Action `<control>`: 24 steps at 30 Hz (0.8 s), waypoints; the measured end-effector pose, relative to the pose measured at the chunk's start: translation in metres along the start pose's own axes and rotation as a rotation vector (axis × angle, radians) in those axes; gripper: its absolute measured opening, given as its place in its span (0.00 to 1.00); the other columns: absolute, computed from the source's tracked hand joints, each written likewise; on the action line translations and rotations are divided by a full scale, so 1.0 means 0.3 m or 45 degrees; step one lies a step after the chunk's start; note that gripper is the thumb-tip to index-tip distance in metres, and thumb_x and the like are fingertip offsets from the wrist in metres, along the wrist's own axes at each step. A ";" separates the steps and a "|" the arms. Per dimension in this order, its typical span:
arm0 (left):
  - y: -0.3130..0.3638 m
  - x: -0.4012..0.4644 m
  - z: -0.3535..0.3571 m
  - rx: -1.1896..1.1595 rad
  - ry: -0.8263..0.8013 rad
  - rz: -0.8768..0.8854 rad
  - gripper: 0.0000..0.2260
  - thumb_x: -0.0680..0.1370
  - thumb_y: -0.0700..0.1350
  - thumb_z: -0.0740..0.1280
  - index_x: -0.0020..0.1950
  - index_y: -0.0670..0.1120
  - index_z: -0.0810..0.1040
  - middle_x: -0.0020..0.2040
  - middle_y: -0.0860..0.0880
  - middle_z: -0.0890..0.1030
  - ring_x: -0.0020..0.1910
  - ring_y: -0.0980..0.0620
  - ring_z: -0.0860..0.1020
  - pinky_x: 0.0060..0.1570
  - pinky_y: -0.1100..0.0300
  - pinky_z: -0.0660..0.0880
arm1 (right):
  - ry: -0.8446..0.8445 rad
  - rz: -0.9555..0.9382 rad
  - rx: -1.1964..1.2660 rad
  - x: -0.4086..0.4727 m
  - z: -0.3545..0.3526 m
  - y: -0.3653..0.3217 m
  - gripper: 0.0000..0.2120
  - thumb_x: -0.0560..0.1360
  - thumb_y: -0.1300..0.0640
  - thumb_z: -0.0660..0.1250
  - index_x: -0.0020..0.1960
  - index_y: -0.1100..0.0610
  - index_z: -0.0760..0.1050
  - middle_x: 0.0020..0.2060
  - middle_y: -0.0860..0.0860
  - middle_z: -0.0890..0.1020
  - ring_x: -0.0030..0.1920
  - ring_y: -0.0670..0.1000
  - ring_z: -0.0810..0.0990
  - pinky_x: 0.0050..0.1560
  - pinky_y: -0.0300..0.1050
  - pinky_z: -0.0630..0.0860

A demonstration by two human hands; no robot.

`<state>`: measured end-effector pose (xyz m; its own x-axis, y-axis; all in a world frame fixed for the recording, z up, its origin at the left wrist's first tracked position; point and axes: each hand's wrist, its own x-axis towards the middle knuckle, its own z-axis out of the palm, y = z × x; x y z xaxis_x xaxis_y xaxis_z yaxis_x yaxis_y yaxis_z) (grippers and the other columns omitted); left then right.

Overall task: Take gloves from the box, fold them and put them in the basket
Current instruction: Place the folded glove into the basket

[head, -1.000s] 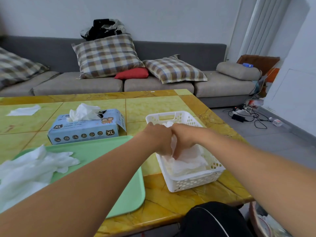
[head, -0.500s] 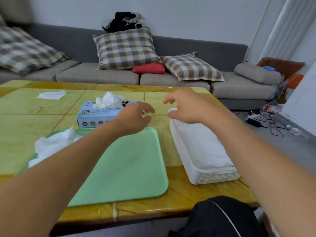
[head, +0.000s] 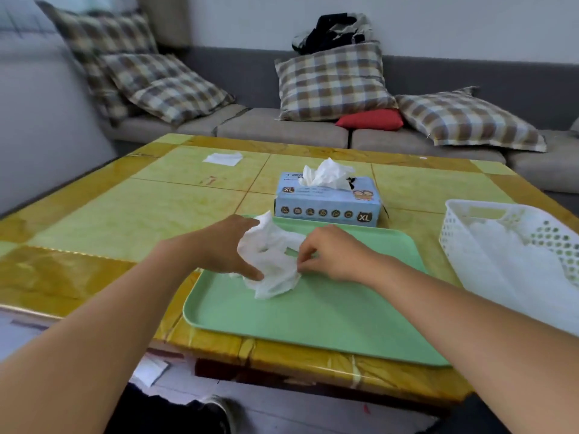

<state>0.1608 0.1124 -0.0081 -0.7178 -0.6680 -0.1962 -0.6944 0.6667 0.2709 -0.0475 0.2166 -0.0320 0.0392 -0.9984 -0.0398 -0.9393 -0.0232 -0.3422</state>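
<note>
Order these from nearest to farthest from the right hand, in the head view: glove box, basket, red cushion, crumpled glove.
1. Crumpled glove: pinched by the right hand, on the tray.
2. Glove box: just behind the tray.
3. Basket: at the right table edge.
4. Red cushion: on the sofa, beyond the table.

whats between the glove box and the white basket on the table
In the head view, only bare yellow-green table lies between the glove box and the white basket; the green tray sits nearer the person, not between them.
</note>
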 end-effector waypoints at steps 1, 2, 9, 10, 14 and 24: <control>-0.016 0.010 0.004 0.038 -0.051 0.011 0.44 0.69 0.57 0.79 0.78 0.51 0.62 0.76 0.50 0.66 0.72 0.50 0.66 0.68 0.58 0.64 | 0.006 0.014 0.030 0.000 -0.017 0.013 0.05 0.74 0.52 0.76 0.47 0.52 0.87 0.43 0.45 0.86 0.45 0.46 0.83 0.53 0.50 0.80; -0.028 0.022 0.008 0.060 -0.089 0.004 0.44 0.69 0.56 0.79 0.79 0.52 0.61 0.76 0.50 0.66 0.73 0.50 0.66 0.69 0.57 0.64 | 0.005 0.024 0.077 -0.009 -0.037 0.027 0.04 0.74 0.52 0.76 0.45 0.52 0.87 0.40 0.45 0.86 0.43 0.45 0.84 0.52 0.49 0.80; -0.045 0.119 0.022 0.125 -0.055 0.023 0.24 0.73 0.62 0.73 0.66 0.55 0.77 0.63 0.50 0.77 0.61 0.49 0.75 0.60 0.53 0.72 | 0.364 0.224 0.830 -0.085 -0.100 0.105 0.05 0.73 0.53 0.77 0.46 0.52 0.84 0.43 0.45 0.87 0.47 0.46 0.84 0.54 0.49 0.81; -0.029 0.123 0.024 0.108 -0.022 0.028 0.19 0.76 0.62 0.69 0.62 0.53 0.78 0.59 0.49 0.78 0.57 0.48 0.75 0.56 0.53 0.72 | 0.332 0.177 0.767 -0.088 -0.088 0.086 0.09 0.71 0.51 0.79 0.49 0.51 0.84 0.45 0.44 0.86 0.47 0.44 0.83 0.53 0.48 0.81; 0.020 0.134 0.035 0.087 -0.051 0.005 0.25 0.74 0.69 0.65 0.59 0.52 0.78 0.59 0.50 0.76 0.56 0.48 0.74 0.59 0.51 0.72 | 0.043 -0.012 0.245 -0.062 0.014 -0.036 0.29 0.67 0.45 0.81 0.65 0.47 0.78 0.59 0.42 0.79 0.55 0.45 0.78 0.54 0.44 0.76; -0.033 0.089 -0.023 0.088 -0.071 -0.045 0.24 0.68 0.64 0.77 0.58 0.57 0.77 0.65 0.54 0.73 0.60 0.52 0.71 0.55 0.56 0.68 | 0.243 0.388 1.138 -0.106 -0.109 0.088 0.10 0.82 0.63 0.62 0.51 0.57 0.83 0.42 0.53 0.84 0.40 0.49 0.79 0.44 0.47 0.78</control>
<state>0.1488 0.0857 -0.0094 -0.6934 -0.6732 -0.2569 -0.7196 0.6656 0.1979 -0.0847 0.2460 -0.0092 -0.2939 -0.9484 -0.1188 -0.2903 0.2070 -0.9343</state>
